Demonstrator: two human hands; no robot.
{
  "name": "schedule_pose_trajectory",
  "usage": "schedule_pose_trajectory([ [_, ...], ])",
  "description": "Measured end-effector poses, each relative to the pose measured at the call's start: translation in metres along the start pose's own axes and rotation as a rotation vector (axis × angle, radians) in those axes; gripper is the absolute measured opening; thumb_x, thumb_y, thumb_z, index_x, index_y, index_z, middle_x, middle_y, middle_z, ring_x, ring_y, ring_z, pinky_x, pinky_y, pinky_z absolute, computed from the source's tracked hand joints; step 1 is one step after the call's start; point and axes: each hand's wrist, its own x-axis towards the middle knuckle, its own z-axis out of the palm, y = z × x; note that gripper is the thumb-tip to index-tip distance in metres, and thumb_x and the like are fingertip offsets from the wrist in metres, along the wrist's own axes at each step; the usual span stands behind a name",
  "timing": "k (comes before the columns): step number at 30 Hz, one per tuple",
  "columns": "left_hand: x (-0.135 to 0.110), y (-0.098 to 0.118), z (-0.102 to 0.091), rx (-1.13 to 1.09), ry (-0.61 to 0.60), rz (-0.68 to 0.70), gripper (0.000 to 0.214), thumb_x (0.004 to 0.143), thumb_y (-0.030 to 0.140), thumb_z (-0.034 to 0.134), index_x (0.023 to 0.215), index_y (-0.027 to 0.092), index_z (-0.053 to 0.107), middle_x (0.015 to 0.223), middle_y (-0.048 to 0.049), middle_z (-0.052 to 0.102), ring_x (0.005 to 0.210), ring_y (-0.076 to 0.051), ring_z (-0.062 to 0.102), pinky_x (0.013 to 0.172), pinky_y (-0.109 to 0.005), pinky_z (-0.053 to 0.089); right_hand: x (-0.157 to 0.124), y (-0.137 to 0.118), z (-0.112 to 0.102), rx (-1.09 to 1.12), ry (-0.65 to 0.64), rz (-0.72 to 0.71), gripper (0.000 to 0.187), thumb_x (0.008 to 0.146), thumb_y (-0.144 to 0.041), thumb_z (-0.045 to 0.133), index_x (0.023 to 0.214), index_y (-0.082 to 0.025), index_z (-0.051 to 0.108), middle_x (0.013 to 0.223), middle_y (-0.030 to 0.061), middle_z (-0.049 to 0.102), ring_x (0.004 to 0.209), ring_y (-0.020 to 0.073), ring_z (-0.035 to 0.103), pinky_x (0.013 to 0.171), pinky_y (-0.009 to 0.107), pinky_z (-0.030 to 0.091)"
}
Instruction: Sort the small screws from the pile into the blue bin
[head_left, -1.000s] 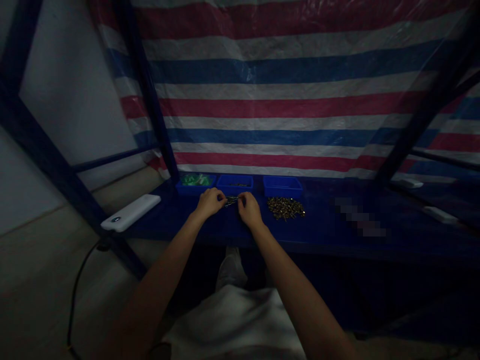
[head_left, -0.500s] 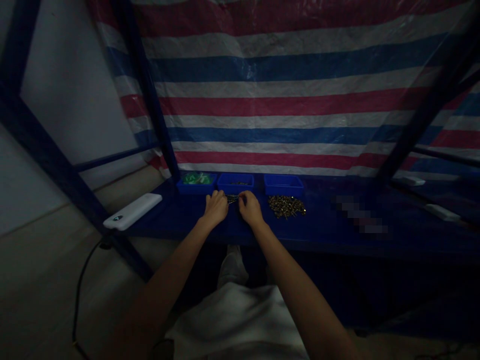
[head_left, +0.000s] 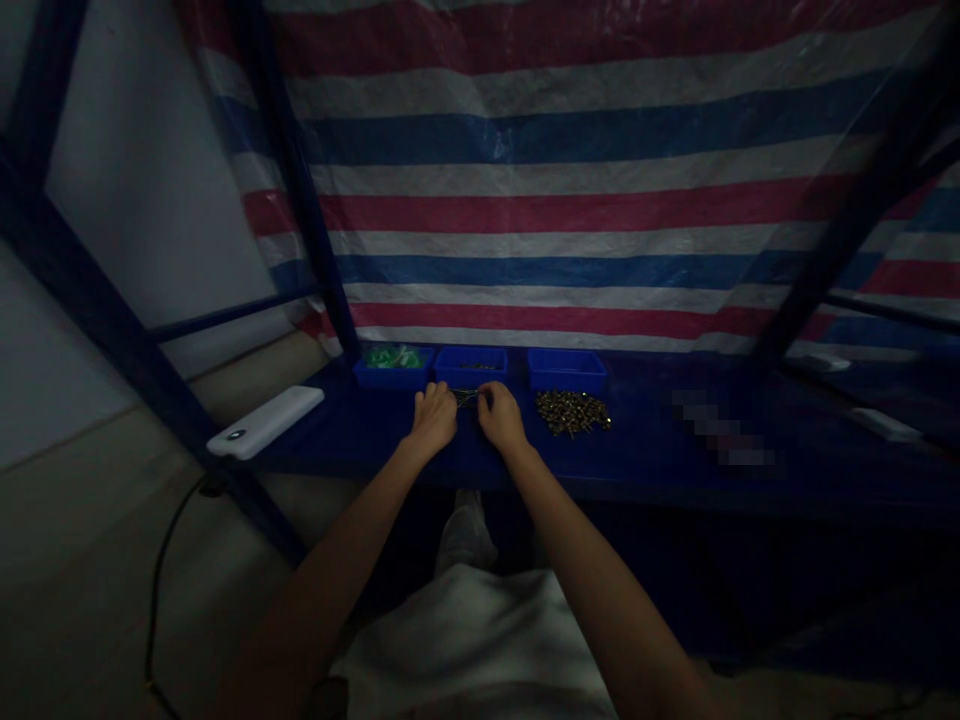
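Observation:
My left hand [head_left: 435, 416] rests on the dark blue tabletop with its fingers curled over one end of some thin metal pieces [head_left: 467, 397]. They look long and narrow, like screws or pins, but the dim light hides their exact kind. At their other end is my right hand [head_left: 501, 413], its thumb and fingers pinched together. The fingertips of both hands are partly hidden. Just right of my right hand lies a heap of small brass-coloured metal parts [head_left: 572, 412]. Behind my hands stands a blue tray [head_left: 471, 353] with small metal pieces in it.
Another blue tray [head_left: 394, 376], holding green and clear plastic, stands at left. A third blue tray [head_left: 567, 380] is behind the brass heap. A white power bank [head_left: 267, 421] lies near the left edge. Blue posts [head_left: 296, 180] frame the table; a striped sheet [head_left: 525, 210] hangs behind.
The thin metal pieces between my hands have shifted slightly. Both hands stay in nearly the same place.

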Motion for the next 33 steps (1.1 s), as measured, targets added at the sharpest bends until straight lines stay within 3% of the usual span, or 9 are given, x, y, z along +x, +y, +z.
schedule_pose_trajectory([
  [9, -0.004, 0.007, -0.014, -0.145, 0.083, 0.037, 0.019, 0.084, 0.018, 0.035, 0.088, 0.016, 0.053, 0.099, -0.0119, 0.054, 0.091, -0.025, 0.046, 0.071, -0.036, 0.034, 0.002, 0.000, 0.001, 0.039, 0.061, 0.070, 0.021, 0.084, -0.032, 0.043, 0.079, -0.018, 0.058, 0.078, 0.0070, 0.061, 0.075, 0.0185, 0.057, 0.073, 0.031, 0.044],
  [19, -0.007, 0.007, 0.000, -0.433, 0.202, 0.062, 0.016, 0.084, 0.031, 0.045, 0.087, 0.021, 0.058, 0.103, -0.0046, 0.057, 0.096, -0.020, 0.047, 0.076, -0.034, 0.031, 0.004, -0.005, -0.004, 0.117, 0.085, 0.040, 0.021, 0.085, -0.030, 0.041, 0.073, -0.019, 0.054, 0.071, 0.0022, 0.058, 0.067, 0.0149, 0.054, 0.067, 0.026, 0.042],
  [26, -0.003, 0.004, -0.007, -0.556, 0.240, 0.037, 0.014, 0.080, 0.032, 0.054, 0.081, 0.023, 0.064, 0.095, -0.0027, 0.061, 0.094, -0.019, 0.050, 0.079, -0.036, 0.031, 0.003, -0.010, -0.008, 0.157, 0.130, 0.049, 0.022, 0.087, -0.032, 0.037, 0.082, -0.018, 0.054, 0.078, 0.0037, 0.059, 0.074, 0.0155, 0.055, 0.071, 0.027, 0.042],
  [33, 0.013, -0.002, -0.031, -0.998, 0.489, -0.023, 0.018, 0.074, 0.034, 0.059, 0.076, 0.018, 0.066, 0.081, -0.0030, 0.063, 0.079, -0.015, 0.056, 0.078, -0.030, 0.041, 0.003, -0.012, -0.013, 0.186, 0.248, 0.097, 0.024, 0.088, -0.031, 0.033, 0.095, -0.018, 0.052, 0.092, 0.0075, 0.060, 0.086, 0.0171, 0.055, 0.080, 0.030, 0.041],
])
